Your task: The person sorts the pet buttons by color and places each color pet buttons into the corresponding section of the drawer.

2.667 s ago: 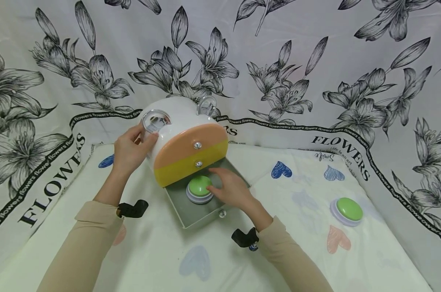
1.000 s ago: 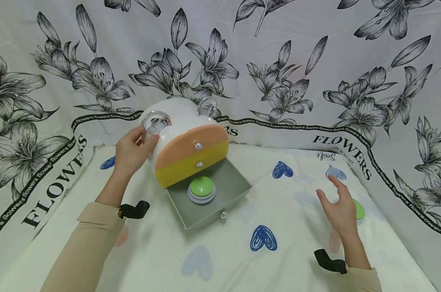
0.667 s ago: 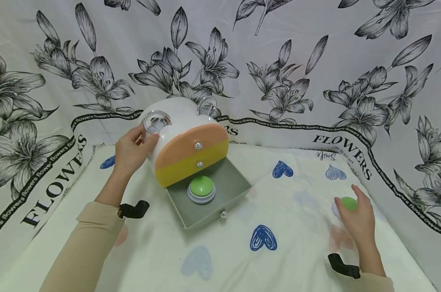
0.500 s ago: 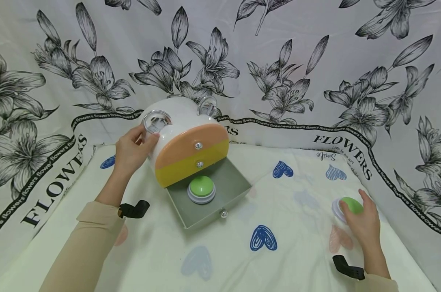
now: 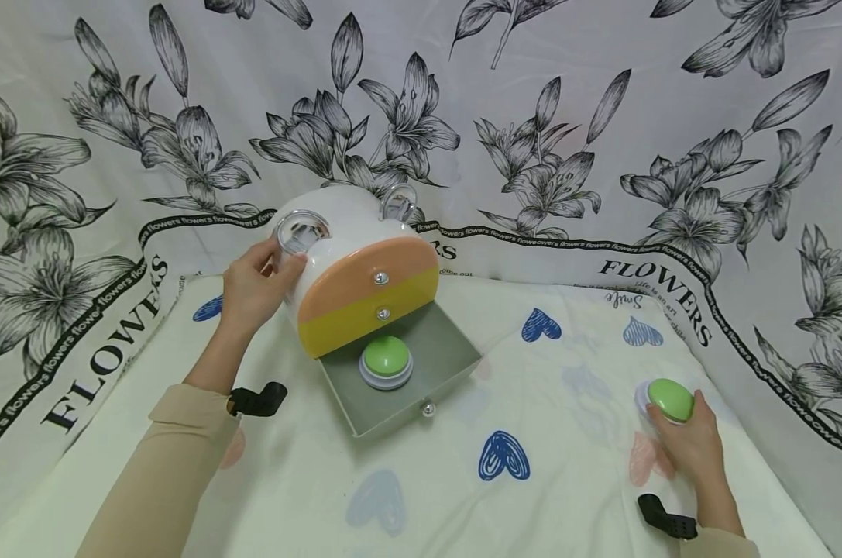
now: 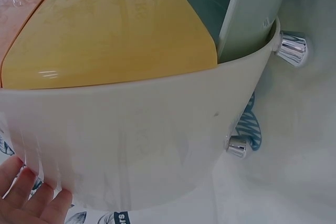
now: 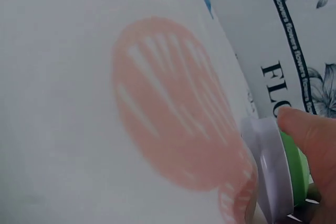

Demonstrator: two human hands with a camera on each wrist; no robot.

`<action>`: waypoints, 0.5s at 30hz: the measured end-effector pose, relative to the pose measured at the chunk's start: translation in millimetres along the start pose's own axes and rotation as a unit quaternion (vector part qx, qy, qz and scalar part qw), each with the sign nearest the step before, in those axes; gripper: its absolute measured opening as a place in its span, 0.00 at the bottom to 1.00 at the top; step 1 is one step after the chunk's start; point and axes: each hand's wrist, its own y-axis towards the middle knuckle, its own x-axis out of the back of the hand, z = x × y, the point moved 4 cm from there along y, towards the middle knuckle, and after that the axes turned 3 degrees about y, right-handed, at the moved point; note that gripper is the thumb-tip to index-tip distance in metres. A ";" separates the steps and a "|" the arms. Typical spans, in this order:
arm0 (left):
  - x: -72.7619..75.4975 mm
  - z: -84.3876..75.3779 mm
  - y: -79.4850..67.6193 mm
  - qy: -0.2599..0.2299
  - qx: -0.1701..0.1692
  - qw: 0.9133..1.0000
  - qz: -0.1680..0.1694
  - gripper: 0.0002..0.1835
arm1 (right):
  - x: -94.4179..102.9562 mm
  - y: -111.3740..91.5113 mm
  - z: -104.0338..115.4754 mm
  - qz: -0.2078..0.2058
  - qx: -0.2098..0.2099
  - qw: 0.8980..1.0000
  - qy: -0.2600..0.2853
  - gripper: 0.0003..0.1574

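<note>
A white rounded drawer box [image 5: 344, 205] with orange and yellow fronts stands on the cloth, its lowest grey drawer [image 5: 445, 356] pulled out. Inside that drawer sits a green push button [image 5: 386, 356] on a pale round base. My left hand [image 5: 256, 283] rests its thumb and fingertips against the box's left side, below a clear round ring; in the left wrist view its fingertips [image 6: 39, 198] touch the white wall. Far right, my right hand [image 5: 695, 446] grips a second green push button [image 5: 670, 399], thumb and finger on either side. The right wrist view shows the thumb at its pale base [image 7: 268, 166].
A heart-printed white cloth [image 5: 567, 480] covers the surface. Behind it hangs a flower-printed fabric [image 5: 532, 155] that also lines both sides. Chrome knobs [image 6: 292, 48] stick out from the box, and the drawer's small knob [image 5: 428, 408] points toward me.
My right hand has left the button in the drawer, moved far right and taken hold of the second button. The left hand stays at the box; the drawer and its button have not moved.
</note>
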 end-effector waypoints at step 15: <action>-0.1 1.0 0.3 0.002 -0.004 1.000 -0.001 0.30 | 2.2 2.8 -3.4 -0.022 -0.030 0.999 -0.015 0.55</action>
